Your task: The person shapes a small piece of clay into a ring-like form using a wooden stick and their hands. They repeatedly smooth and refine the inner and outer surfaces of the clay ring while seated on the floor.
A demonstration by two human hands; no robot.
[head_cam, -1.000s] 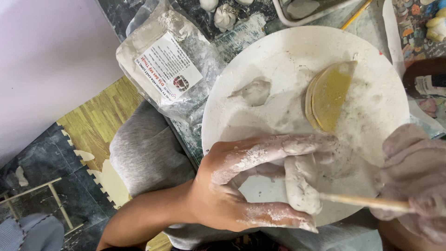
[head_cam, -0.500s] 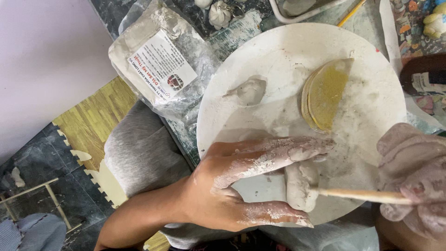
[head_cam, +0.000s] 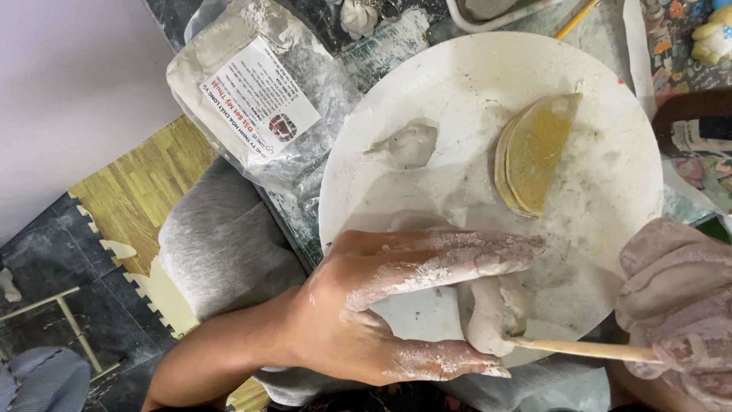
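A round white board (head_cam: 610, 191) dusted with clay lies on the table. My left hand (head_cam: 396, 305), smeared with white clay, cups a lump of grey clay (head_cam: 492, 313) on the board's near edge, fingers above it and thumb below. My right hand (head_cam: 679, 305), coated in clay, grips a thin wooden stick (head_cam: 579, 349) whose tip touches the lump. A yellow half-round sponge (head_cam: 536, 152) rests on the board's far side. A small clay scrap (head_cam: 408, 143) lies on the board's left part.
A clear plastic bag of clay with a white label (head_cam: 255, 99) lies left of the board. A dark bottle (head_cam: 698, 126) lies at the right edge. A tray rim (head_cam: 496, 19) and a yellow pencil (head_cam: 577, 19) are at the top. My grey-clad knee (head_cam: 221, 244) is below the table.
The view has shifted slightly. My left hand stays on the clay lump, and the stick in my right hand stays at the lump's lower end.
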